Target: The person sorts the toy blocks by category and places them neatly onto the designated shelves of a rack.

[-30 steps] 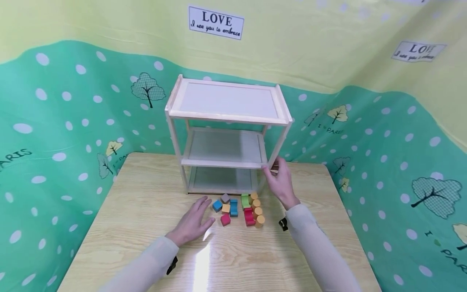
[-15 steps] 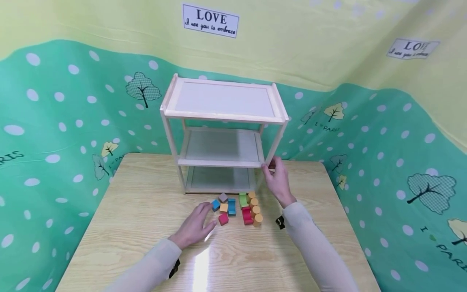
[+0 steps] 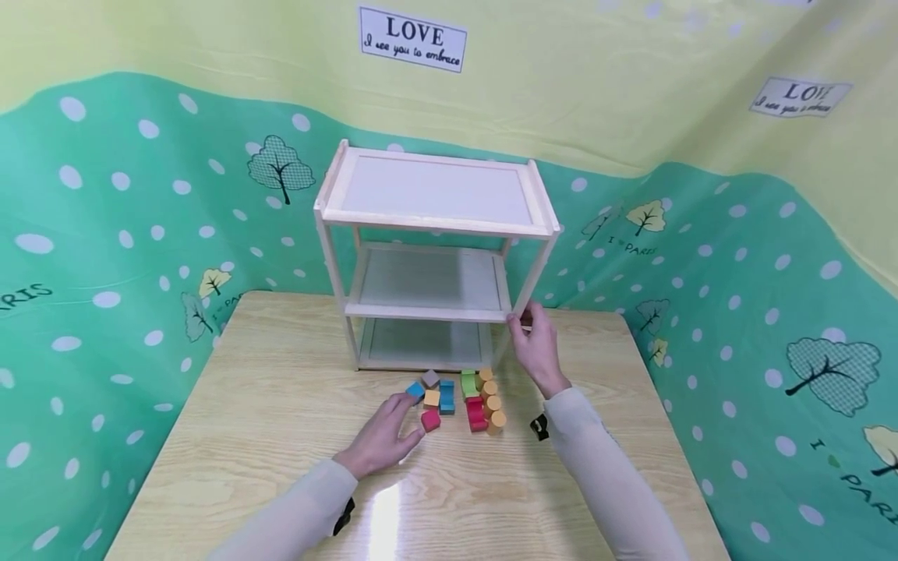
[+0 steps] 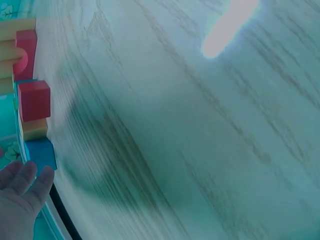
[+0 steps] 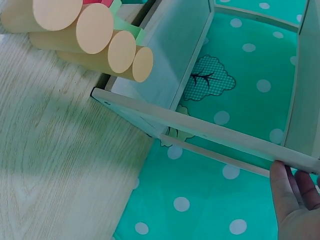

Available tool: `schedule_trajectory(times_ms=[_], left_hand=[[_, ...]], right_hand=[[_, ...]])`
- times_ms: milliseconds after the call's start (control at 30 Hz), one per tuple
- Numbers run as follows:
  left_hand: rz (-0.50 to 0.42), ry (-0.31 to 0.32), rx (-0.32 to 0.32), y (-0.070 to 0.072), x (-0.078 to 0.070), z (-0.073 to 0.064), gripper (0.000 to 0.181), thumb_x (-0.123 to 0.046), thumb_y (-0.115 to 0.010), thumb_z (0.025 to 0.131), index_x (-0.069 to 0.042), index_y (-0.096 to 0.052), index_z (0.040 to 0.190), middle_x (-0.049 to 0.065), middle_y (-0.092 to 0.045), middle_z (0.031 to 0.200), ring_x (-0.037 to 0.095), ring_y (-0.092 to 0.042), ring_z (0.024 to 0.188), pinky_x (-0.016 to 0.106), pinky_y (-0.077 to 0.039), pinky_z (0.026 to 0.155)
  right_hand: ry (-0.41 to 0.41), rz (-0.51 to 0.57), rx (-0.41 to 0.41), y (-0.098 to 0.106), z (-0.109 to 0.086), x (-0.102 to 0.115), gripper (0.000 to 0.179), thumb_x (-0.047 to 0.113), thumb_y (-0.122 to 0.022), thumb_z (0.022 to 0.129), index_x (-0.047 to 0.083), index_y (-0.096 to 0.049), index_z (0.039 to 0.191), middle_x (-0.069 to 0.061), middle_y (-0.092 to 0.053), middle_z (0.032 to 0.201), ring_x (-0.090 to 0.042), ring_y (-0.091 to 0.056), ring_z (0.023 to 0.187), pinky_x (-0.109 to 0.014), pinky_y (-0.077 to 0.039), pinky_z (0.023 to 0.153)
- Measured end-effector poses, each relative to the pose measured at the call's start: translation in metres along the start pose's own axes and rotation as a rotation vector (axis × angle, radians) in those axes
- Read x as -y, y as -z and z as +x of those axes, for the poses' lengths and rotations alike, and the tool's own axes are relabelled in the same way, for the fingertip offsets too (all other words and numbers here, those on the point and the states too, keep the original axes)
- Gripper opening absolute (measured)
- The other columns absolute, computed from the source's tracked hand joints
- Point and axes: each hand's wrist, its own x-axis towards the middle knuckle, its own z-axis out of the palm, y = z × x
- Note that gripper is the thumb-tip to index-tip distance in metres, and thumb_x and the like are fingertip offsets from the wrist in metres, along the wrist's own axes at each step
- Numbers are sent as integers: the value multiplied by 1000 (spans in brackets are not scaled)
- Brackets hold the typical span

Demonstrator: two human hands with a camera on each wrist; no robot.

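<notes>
My left hand (image 3: 382, 439) reaches over the table with relaxed, spread fingers. Its fingertips are beside a blue cube (image 3: 415, 390) and a red block (image 3: 431, 421); in the left wrist view they overlap the blue cube (image 4: 41, 154), and I cannot tell whether they touch it. Around these stand a yellow cube (image 3: 432, 399), a grey block (image 3: 430, 379) and a blue notched block (image 3: 447, 397). At the right front post of a white three-tier shelf (image 3: 438, 313), my right hand (image 3: 539, 351) holds the frame at the middle tier, thumb in front; other fingers are partly hidden.
In front of the shelf, a row of several yellow cylinders (image 3: 493, 405) stands beside a red notched block (image 3: 476, 414) and a green one (image 3: 468, 383). Wooden table (image 3: 266, 374) extends on both sides. A green and yellow patterned curtain (image 3: 175, 234) surrounds the back and sides.
My left hand has moved to the right, up to the blue cube and the red block. The right hand stays at the shelf post. The head view has shifted slightly.
</notes>
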Motion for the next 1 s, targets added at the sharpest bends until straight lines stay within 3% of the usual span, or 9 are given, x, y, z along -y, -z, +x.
schedule_trajectory(times_ms=[467,667,867,1000], left_hand=[[13,29,38,-10,-3,4,67,-37,-68,86,-6,-44,139,10,-46,135,26,-47,123,42,-40,104],[28,47,12,-14,-4,8,66,-35,-72,83,-5,-47,136,8,-48,130,24,-49,120,39,-41,103],[23,44,-42,-19,-7,11,63,-28,-77,79,-2,-52,131,6,-50,117,16,-53,98,34,-50,88],[6,60,-45,-23,-11,13,59,-25,-77,79,-2,-54,128,5,-50,111,10,-49,87,27,-51,77]], right_hand=[[-49,8,0,3,4,1,20,14,-57,95,4,-54,111,-11,-58,96,-23,-59,88,-37,-56,73],[-78,2,4,2,5,1,21,15,-57,94,5,-55,112,-10,-59,95,-23,-59,88,-37,-55,73],[-82,15,-4,1,5,2,20,16,-57,94,5,-55,111,-10,-59,95,-23,-59,87,-38,-56,73],[-73,17,-7,1,5,0,19,16,-57,94,6,-55,110,-9,-59,95,-23,-59,87,-37,-56,72]])
